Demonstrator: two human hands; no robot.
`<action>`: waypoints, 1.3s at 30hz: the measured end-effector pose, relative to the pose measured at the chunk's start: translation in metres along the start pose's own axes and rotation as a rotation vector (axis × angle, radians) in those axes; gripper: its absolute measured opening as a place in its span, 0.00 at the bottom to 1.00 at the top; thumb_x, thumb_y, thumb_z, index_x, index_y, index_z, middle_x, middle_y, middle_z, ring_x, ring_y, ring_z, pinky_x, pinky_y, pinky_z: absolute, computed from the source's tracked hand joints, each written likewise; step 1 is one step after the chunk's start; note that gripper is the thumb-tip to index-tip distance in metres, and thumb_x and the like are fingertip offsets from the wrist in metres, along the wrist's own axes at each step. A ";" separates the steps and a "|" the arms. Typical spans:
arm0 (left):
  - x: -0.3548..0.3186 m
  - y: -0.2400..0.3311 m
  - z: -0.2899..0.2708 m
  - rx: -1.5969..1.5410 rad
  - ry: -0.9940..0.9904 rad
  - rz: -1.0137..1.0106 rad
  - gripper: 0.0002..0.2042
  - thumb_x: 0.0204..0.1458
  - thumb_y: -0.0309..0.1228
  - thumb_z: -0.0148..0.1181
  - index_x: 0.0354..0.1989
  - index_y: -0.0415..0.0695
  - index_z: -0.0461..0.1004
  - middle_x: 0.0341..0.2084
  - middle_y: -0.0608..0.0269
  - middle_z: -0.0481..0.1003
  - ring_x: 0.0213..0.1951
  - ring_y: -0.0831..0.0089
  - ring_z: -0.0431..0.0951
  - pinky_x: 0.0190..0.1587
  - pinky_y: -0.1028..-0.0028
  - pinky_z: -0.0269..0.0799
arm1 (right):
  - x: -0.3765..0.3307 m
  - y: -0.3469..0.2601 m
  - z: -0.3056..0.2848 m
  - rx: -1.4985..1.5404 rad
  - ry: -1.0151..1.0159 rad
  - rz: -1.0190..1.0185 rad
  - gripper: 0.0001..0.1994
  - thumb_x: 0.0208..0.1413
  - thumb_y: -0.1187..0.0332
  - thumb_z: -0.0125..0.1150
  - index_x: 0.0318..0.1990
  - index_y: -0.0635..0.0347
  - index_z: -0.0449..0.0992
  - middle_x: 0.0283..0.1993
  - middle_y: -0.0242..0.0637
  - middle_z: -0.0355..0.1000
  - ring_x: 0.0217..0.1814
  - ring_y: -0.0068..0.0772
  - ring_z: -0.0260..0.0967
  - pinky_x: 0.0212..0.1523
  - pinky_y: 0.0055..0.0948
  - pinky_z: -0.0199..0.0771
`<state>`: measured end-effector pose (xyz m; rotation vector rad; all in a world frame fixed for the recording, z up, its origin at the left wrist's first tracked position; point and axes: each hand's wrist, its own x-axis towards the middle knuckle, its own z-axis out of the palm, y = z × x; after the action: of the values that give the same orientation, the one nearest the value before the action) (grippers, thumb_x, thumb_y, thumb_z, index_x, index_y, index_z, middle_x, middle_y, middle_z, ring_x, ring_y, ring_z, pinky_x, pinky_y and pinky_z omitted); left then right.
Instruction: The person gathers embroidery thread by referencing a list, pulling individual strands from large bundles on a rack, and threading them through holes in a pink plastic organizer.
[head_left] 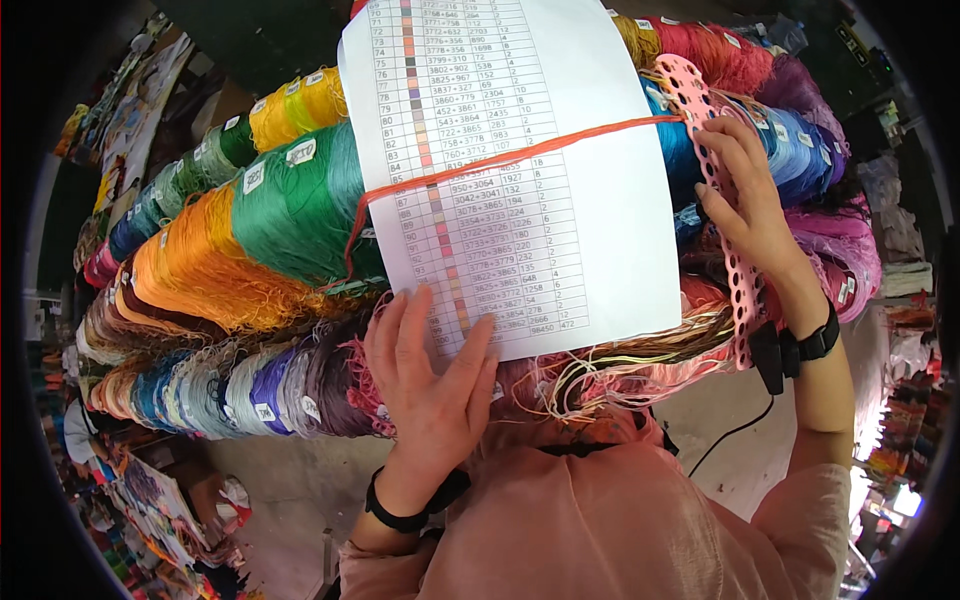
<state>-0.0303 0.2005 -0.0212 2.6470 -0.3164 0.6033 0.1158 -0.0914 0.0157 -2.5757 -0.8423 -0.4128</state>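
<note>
A printed sheet [620, 230] with a table of rows and small colour swatches lies over the rolls of thread in front of me. My left hand [430, 380] rests on its lower left corner, fingers spread and flat. At the sheet's right edge is a long pink strip with holes [690, 95], and my right hand [750, 195] grips it from the right side, thumb and fingers bent over it. An orange-red strand of thread [530, 150] runs from the strip's upper part across the sheet and hangs down past its left edge.
Rows of coloured thread bundles with small white tags lie beneath the sheet, including green thread [300, 215], orange thread [190, 260] and blue thread [800, 150]. Multicoloured loose ends [630, 350] hang at the near side. A black cable [735, 435] trails from my right wrist.
</note>
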 end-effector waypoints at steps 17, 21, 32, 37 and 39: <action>0.003 -0.001 0.000 -0.087 0.024 -0.003 0.12 0.39 0.26 0.56 0.35 0.42 0.73 0.49 0.47 0.57 0.50 0.50 0.56 0.49 0.59 0.53 | 0.003 -0.004 0.004 -0.074 0.028 -0.015 0.20 0.41 0.72 0.50 0.47 0.62 0.62 0.51 0.46 0.55 0.54 0.46 0.51 0.54 0.35 0.50; -0.013 -0.010 -0.026 -0.296 0.064 -0.021 0.12 0.36 0.23 0.58 0.34 0.40 0.73 0.47 0.49 0.60 0.45 0.55 0.62 0.42 0.66 0.61 | 0.006 -0.010 0.005 -0.043 0.015 -0.023 0.22 0.41 0.74 0.48 0.48 0.62 0.61 0.52 0.47 0.53 0.55 0.47 0.50 0.55 0.34 0.49; 0.001 -0.129 -0.103 -0.417 0.037 -0.502 0.06 0.46 0.22 0.50 0.31 0.33 0.70 0.20 0.61 0.73 0.22 0.80 0.73 0.26 0.81 0.68 | -0.002 -0.006 0.003 -0.108 -0.023 -0.031 0.20 0.44 0.72 0.45 0.48 0.65 0.58 0.53 0.48 0.51 0.58 0.46 0.47 0.57 0.35 0.44; 0.017 -0.175 -0.116 -0.314 0.081 -0.640 0.05 0.46 0.24 0.53 0.29 0.34 0.71 0.18 0.65 0.72 0.22 0.81 0.72 0.25 0.82 0.66 | -0.001 -0.009 0.002 -0.130 -0.004 -0.031 0.22 0.40 0.77 0.45 0.48 0.67 0.58 0.52 0.49 0.52 0.56 0.48 0.48 0.56 0.36 0.46; 0.015 -0.196 -0.115 -0.330 0.131 -0.639 0.05 0.45 0.24 0.53 0.28 0.34 0.71 0.18 0.65 0.72 0.21 0.82 0.72 0.24 0.82 0.66 | -0.001 -0.008 0.002 -0.138 -0.009 -0.025 0.22 0.40 0.77 0.45 0.48 0.67 0.58 0.52 0.49 0.52 0.56 0.49 0.48 0.56 0.35 0.46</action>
<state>0.0007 0.4237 0.0151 2.1952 0.4230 0.4547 0.1099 -0.0848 0.0155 -2.6976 -0.8786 -0.4828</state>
